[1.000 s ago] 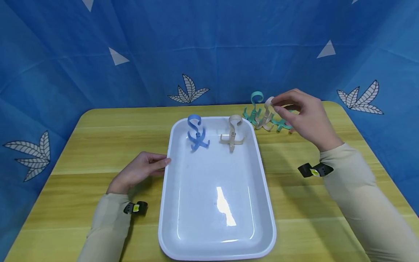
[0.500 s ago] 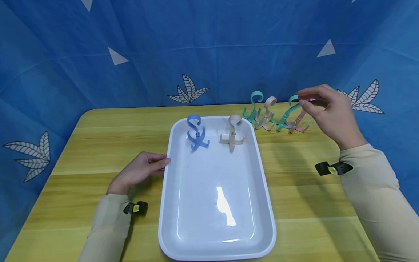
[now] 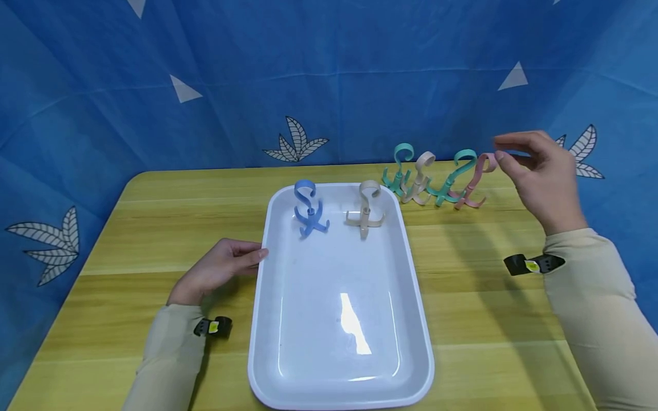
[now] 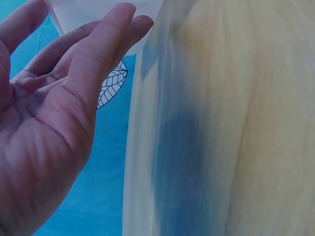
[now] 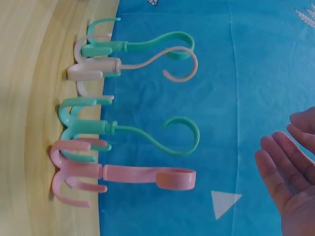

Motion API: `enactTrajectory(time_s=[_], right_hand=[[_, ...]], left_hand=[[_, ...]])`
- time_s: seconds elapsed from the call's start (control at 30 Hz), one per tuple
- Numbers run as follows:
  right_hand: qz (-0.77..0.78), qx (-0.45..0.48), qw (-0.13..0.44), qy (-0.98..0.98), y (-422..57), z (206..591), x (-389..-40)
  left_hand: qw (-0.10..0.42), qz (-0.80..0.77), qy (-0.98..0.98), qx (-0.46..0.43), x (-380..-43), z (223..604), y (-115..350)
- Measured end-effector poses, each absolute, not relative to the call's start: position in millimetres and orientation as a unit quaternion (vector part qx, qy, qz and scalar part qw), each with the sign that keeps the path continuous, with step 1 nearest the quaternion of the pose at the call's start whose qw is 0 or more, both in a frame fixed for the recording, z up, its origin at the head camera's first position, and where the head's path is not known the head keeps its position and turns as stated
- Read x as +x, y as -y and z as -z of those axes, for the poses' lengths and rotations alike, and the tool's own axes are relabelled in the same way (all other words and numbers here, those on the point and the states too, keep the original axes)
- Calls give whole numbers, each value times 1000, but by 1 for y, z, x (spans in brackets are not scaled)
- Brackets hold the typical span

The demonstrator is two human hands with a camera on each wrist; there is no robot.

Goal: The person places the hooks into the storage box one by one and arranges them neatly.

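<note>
My left hand [image 3: 223, 268] holds the left rim of a white tray [image 3: 257, 319], thumb over the edge and fingers outside and beneath it. In the tray's far end stand a blue pronged hanging hook [image 3: 310, 211] and a beige one [image 3: 364, 211]. Behind the right corner, more stand in a row: a green hook [image 3: 398, 171], a beige-pink hook [image 3: 418, 180], another green hook [image 3: 449, 185] and a pink hook [image 3: 470, 185]. My right hand [image 3: 545, 177] is raised just right of the pink hook's curled top. In the right wrist view its loosely bent fingers [image 5: 283, 167] are apart from the hooks.
A wooden table [image 3: 169, 217] carries everything. Its far edge meets a blue patterned cloth [image 3: 360, 85], which also rises along both sides. The row of hooks stands close to that cloth.
My right hand has moved right along the row, from the beige-pink hook past the second green one to beside the pink hook, uncovering both. My left hand and the tray have stayed still.
</note>
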State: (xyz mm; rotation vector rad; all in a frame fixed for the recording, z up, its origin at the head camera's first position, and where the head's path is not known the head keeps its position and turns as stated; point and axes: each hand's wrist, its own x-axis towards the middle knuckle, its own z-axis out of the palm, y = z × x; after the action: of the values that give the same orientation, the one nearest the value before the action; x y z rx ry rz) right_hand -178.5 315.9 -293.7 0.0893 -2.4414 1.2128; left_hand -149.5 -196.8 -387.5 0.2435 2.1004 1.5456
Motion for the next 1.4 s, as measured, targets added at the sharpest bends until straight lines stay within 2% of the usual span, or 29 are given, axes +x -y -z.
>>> enactTrajectory(time_s=[0.6, 0.8, 1.0, 1.4], right_hand=[[-462, -70, 203, 861, -325, 315, -198], [-444, -116, 165, 873, -332, 327, -206], [-418, -129, 138, 889, -332, 336, -213], [-394, -152, 145, 895, -331, 341, -218]], left_hand=[[256, -570, -775, 97, -150, 389, 198], [258, -573, -771, 98, -150, 390, 197], [257, -564, -779, 95, -150, 390, 197], [257, -561, -782, 91, -151, 390, 196]])
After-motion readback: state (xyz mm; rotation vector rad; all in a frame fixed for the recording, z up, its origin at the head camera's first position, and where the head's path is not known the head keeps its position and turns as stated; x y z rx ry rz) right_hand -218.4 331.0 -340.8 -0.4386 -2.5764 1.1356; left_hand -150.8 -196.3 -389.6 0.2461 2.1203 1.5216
